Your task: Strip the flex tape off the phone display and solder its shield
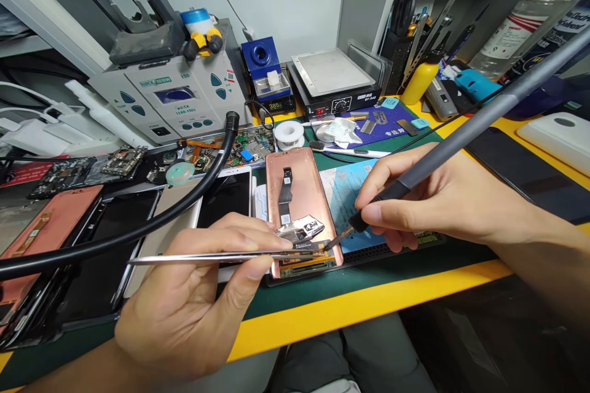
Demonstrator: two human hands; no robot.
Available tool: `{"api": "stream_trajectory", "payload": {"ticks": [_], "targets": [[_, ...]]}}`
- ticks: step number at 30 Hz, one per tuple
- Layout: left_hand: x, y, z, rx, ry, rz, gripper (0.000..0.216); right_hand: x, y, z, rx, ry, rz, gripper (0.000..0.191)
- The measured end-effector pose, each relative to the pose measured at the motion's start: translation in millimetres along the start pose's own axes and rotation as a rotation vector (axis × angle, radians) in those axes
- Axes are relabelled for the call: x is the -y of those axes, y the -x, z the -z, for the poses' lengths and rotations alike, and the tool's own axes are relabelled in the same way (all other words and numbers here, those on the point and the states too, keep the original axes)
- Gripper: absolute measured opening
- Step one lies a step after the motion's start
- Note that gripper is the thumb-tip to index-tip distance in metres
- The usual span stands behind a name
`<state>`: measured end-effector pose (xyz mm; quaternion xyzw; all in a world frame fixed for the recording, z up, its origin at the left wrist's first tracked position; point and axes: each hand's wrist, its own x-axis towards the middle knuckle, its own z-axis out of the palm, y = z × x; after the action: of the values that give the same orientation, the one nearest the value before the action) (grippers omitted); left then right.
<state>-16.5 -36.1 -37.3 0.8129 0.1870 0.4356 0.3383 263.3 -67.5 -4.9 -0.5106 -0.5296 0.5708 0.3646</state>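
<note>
A copper-coloured phone screen panel [304, 178] lies back side up near the table's front edge. Black flex cable [286, 196] runs along its upper part, and crumpled silver foil [302, 228] lifts off lower down. My left hand [198, 282] pinches metal tweezers [184, 258], whose tips reach the flex board [313, 252] at the panel's lower end. Between the fingers of my right hand [415, 202] is a soldering iron [396, 189]. Its tip rests at or just above that flex board, close to the tweezer tips; exact contact is too small to tell.
A thick black hose [203, 187] arcs across the left side over several phone panels. Behind stand a hot air station [170, 98], an iron holder [262, 61] and a heating plate [334, 77]. A solder spool [289, 134] and a dark phone [530, 166] lie around.
</note>
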Motion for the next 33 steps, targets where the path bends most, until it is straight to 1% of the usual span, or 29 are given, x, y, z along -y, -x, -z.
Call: {"api": "stream_trajectory", "payload": {"ticks": [8,22,27,33], "targets": [[1.5,2.9,-0.7,-0.03,-0.009,0.004,0.041,0.7,1.3,0.5,-0.009,-0.009,-0.003,0.014],[2.0,3.4,-0.2,0.011,0.001,-0.019,0.046,-1.2,-0.8,2.5,0.0,-0.002,0.03,0.012],[4.7,6.2,-0.5,-0.01,0.0,-0.013,0.047,-7.3,-1.9,4.3,-0.023,-0.03,0.083,0.015],[2.4,4.3,-1.1,-0.014,-0.004,-0.018,0.045,-7.4,-1.0,5.3,-0.029,-0.015,0.082,0.016]]}}
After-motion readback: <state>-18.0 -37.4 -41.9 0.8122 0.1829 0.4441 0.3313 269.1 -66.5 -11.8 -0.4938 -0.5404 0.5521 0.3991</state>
